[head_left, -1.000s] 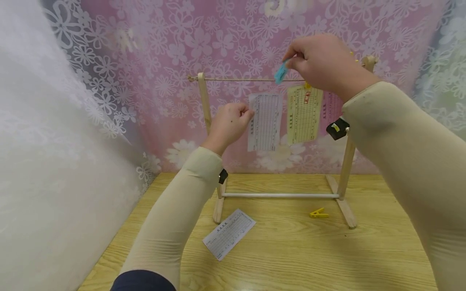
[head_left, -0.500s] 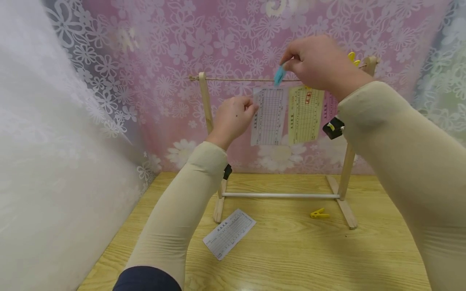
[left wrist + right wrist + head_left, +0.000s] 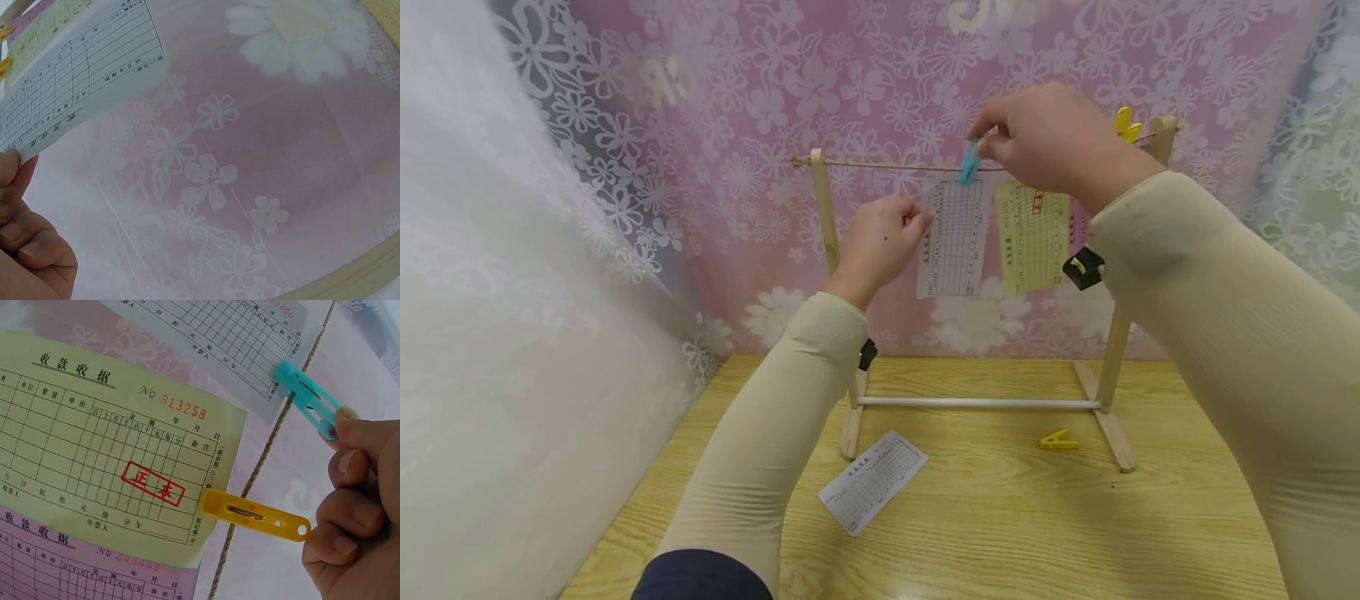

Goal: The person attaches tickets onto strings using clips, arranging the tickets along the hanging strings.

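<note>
My left hand (image 3: 883, 246) pinches the left edge of a white receipt slip (image 3: 955, 242), which stands upright just below the rope (image 3: 880, 165). In the left wrist view, thumb and forefinger grip the slip's corner (image 3: 94, 69). My right hand (image 3: 1048, 137) pinches the handle end of a light-blue clothespin (image 3: 306, 394). The clothespin's tip crosses the rope and overlaps the slip's top edge in the right wrist view. Beside it hangs a yellow receipt (image 3: 1030, 237) with a red stamp, clipped to the rope by a yellow clothespin (image 3: 256, 515). A pink receipt (image 3: 94, 569) hangs beyond.
The rope spans a wooden rack (image 3: 823, 204) with a white bottom rod (image 3: 977, 403). Yellow clothespins (image 3: 1126, 125) sit near its right end. On the table (image 3: 970, 533) lie another white receipt (image 3: 872, 483) and a yellow clothespin (image 3: 1057, 441). A floral curtain (image 3: 760, 250) hangs behind.
The left hand has raised the white slip up to the rope and slightly right. The right hand has brought the blue clothespin down and left onto the slip's top edge.
</note>
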`<state>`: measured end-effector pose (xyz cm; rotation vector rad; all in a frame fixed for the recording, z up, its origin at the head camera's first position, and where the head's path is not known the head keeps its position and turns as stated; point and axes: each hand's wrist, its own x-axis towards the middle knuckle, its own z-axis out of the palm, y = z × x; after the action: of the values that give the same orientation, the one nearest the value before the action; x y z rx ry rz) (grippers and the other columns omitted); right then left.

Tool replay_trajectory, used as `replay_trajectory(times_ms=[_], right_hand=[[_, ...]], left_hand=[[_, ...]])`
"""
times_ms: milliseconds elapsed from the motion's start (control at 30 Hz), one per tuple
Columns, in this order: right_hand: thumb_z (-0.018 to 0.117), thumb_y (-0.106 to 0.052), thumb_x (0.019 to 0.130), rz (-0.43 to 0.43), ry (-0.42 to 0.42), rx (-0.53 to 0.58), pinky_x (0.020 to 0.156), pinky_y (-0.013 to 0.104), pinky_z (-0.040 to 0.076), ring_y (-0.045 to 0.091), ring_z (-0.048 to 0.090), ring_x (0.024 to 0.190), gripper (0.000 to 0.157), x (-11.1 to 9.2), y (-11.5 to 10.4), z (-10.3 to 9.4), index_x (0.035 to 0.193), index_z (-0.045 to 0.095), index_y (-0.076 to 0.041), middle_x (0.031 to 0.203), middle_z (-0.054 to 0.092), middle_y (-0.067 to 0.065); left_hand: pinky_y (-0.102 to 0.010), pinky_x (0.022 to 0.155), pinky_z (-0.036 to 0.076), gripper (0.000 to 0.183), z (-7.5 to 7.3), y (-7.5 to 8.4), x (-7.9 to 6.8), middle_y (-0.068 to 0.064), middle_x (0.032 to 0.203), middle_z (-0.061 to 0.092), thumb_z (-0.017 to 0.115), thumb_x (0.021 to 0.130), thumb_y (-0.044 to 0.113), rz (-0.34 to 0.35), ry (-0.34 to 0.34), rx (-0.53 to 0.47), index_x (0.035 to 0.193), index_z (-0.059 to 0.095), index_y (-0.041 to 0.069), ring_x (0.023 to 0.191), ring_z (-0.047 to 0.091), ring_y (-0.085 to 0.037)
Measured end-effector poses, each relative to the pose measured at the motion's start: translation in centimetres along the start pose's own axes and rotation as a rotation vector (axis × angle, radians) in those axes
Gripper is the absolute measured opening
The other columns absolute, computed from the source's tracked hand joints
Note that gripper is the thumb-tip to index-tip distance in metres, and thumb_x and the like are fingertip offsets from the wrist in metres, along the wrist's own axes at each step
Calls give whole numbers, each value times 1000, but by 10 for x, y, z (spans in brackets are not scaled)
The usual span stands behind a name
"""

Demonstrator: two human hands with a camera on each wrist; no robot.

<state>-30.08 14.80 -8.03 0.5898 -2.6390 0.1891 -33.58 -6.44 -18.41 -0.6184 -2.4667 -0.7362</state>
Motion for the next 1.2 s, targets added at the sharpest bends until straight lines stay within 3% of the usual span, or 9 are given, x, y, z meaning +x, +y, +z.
replay_trajectory(times_ms=[167,400,633,733,800,1033,1200], right_hand=[[46,-31,109,-14,-35,-41,51,36,43,25,50,56,45,-1,-1,-2,150,51,-15,116,66,20],[51,-34,107,-24,-21,-53,57,38,44,25,51,60,54,-7,0,-2,157,39,-21,89,59,12],[52,-40,104,-53,68,-30,52,37,40,24,48,58,55,-17,2,3,156,43,-23,81,55,8],[52,-41,104,-65,85,-4,52,37,40,24,47,58,54,-21,3,5,154,46,-21,81,56,7],[53,-41,103,-67,90,12,52,37,40,24,47,59,54,-24,4,7,153,47,-20,82,56,7],[54,-41,102,-72,109,37,51,36,39,23,46,60,55,-36,6,13,152,48,-20,82,55,7],[54,-39,102,-82,120,46,50,36,38,22,45,59,53,-44,8,19,151,49,-20,82,54,5]], left_hand=[[-28,55,37,34,0,-1,0,-2,70,52,55,106,36,17,-1,5,79,58,15,58,47,-17],[-29,57,38,30,0,-1,-2,-2,73,55,54,106,36,25,0,7,85,62,17,61,49,-17],[-30,77,47,24,1,-4,-3,4,110,68,57,104,37,-6,1,-35,113,72,19,86,58,-12],[-32,80,47,26,1,-6,-5,4,117,67,58,104,38,-12,-6,-48,116,71,19,92,57,-13],[-32,76,47,27,1,-8,-8,4,114,67,58,104,39,-13,-9,-55,118,69,20,89,56,-14],[-32,57,38,33,0,-16,-17,-4,76,55,59,103,41,33,-9,-80,127,66,20,60,46,-20],[-31,56,37,36,-4,-21,-22,-5,72,51,60,102,40,60,-27,-79,130,64,18,58,42,-18]])
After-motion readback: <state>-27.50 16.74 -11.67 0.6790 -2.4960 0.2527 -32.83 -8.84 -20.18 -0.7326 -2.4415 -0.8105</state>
